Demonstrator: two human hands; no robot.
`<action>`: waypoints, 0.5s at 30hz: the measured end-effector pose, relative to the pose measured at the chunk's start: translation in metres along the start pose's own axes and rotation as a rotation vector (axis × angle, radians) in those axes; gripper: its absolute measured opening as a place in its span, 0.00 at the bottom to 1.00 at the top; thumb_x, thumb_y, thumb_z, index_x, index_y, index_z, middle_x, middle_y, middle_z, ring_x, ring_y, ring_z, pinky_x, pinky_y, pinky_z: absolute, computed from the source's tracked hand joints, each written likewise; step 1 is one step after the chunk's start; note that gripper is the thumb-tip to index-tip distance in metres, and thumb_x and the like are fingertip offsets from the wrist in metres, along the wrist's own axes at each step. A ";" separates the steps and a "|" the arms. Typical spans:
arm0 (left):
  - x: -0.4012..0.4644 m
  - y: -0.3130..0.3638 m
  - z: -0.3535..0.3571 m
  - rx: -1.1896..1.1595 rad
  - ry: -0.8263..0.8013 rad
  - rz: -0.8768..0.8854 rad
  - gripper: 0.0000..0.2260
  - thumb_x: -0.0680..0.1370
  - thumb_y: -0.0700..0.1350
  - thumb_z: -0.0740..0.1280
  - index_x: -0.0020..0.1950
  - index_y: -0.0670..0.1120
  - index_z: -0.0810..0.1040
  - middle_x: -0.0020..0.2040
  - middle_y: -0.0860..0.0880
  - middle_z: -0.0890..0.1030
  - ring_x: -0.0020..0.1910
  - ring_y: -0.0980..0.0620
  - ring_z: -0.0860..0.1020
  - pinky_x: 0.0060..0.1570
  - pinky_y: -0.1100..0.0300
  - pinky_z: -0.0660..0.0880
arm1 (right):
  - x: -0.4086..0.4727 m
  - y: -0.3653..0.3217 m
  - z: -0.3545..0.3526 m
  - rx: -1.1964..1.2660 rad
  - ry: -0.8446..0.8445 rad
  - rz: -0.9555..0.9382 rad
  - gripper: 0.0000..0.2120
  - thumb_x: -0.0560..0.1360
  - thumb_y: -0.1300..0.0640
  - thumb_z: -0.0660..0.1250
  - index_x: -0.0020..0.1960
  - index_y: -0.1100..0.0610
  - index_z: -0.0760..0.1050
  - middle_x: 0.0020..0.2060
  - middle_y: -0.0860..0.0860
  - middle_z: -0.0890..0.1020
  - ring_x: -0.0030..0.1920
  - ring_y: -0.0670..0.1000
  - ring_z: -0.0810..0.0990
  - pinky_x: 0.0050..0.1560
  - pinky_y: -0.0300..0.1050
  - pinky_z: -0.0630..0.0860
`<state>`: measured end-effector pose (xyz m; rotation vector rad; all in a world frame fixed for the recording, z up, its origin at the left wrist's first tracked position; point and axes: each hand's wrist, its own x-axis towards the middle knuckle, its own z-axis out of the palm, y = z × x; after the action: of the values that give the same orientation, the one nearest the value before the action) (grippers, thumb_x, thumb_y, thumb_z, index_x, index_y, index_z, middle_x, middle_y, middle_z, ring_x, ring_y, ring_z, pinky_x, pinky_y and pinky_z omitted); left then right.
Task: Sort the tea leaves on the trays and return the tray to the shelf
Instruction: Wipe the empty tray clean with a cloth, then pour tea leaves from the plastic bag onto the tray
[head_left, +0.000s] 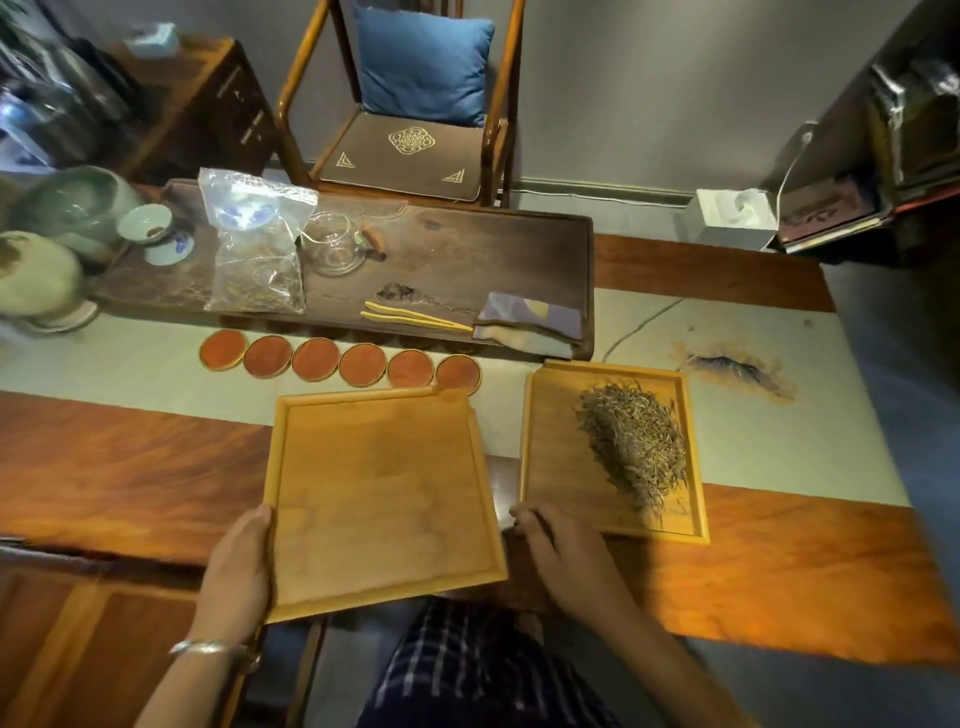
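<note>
Two shallow square bamboo trays sit side by side on the wooden tabletop (130, 467), near its front edge. The empty bamboo tray (379, 499) lies nearer the person, rotated slightly so its near corner overhangs the tabletop edge; its floor is bare. The second bamboo tray (550, 467) lies just to its right, apart from it by a narrow gap, and holds the loose pile of dry, needle-shaped tea leaves (634, 447). That pile is heaped along the tray's right half, its long axis running from the far edge toward the near right corner; the left half of the tray floor is clear. The left hand (239, 566) grasps the left rim of the empty tray, thumb over the edge. The right hand (550, 545) rests with fingers loosely curled at the near left corner of the leaf tray, touching its rim; it holds nothing that can be seen. The leaves lie forward and to the right of the right hand, which is clearly the nearer one. Judgement: sorting has not visibly begun, and the next move depends on the right hand reaching diagonally across the tray's clear floor to the pile. No shelf is identifiable in view.
</note>
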<state>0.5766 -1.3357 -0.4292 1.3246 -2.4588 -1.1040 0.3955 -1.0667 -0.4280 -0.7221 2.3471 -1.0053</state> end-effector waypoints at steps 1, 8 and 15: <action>-0.002 0.004 0.001 -0.042 -0.010 -0.021 0.11 0.82 0.38 0.53 0.57 0.40 0.75 0.55 0.40 0.76 0.52 0.47 0.71 0.51 0.60 0.61 | 0.002 -0.008 0.001 0.041 -0.003 -0.003 0.10 0.81 0.53 0.57 0.51 0.52 0.77 0.45 0.45 0.80 0.46 0.42 0.76 0.47 0.37 0.72; 0.011 -0.009 -0.003 -0.022 -0.081 0.045 0.10 0.81 0.37 0.56 0.57 0.42 0.75 0.53 0.50 0.74 0.51 0.53 0.73 0.52 0.60 0.68 | 0.017 -0.036 0.020 0.153 0.053 0.101 0.07 0.78 0.54 0.63 0.54 0.53 0.77 0.42 0.47 0.82 0.41 0.43 0.79 0.44 0.46 0.77; 0.061 -0.015 -0.010 -0.298 -0.302 -0.058 0.13 0.81 0.48 0.57 0.45 0.48 0.79 0.41 0.49 0.81 0.39 0.59 0.77 0.37 0.65 0.70 | 0.035 -0.044 0.064 -0.008 0.197 0.203 0.05 0.74 0.61 0.66 0.43 0.52 0.74 0.32 0.48 0.78 0.33 0.48 0.76 0.33 0.39 0.70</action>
<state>0.5547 -1.3932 -0.4448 1.2197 -2.3302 -1.7187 0.4203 -1.1472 -0.4416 -0.3917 2.5327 -1.0169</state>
